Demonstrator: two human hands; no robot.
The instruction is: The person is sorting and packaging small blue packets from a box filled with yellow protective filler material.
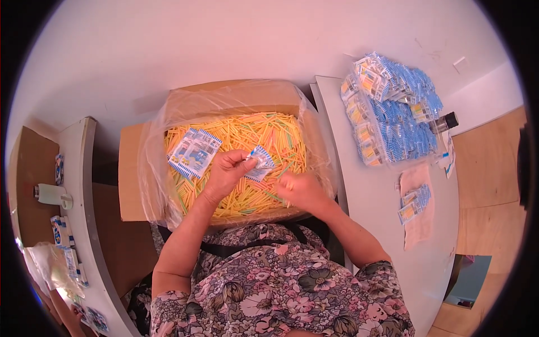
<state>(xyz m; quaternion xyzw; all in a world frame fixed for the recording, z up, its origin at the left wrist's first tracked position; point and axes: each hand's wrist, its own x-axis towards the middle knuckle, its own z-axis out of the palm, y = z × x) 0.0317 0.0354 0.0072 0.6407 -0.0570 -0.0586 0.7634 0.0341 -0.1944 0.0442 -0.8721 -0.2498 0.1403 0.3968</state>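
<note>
A cardboard box (130, 168) lined with clear plastic sits in front of me, filled with thin yellow, orange and green sticks (264, 135). My left hand (227, 171) is over the box and holds a small blue-and-white plastic packet (260, 162) by its edge. My right hand (300, 190) is closed beside it, low over the sticks; a few sticks seem pinched in its fingers. A small stack of empty blue-and-white packets (193, 151) lies on the sticks at the left.
On the white table (382, 213) to my right lies a large heap of filled blue packets (393, 112), a dark cylinder (444, 122), and a cloth with a few packets (415, 202). A curved white shelf (84, 236) at left holds more packets and a tape roll.
</note>
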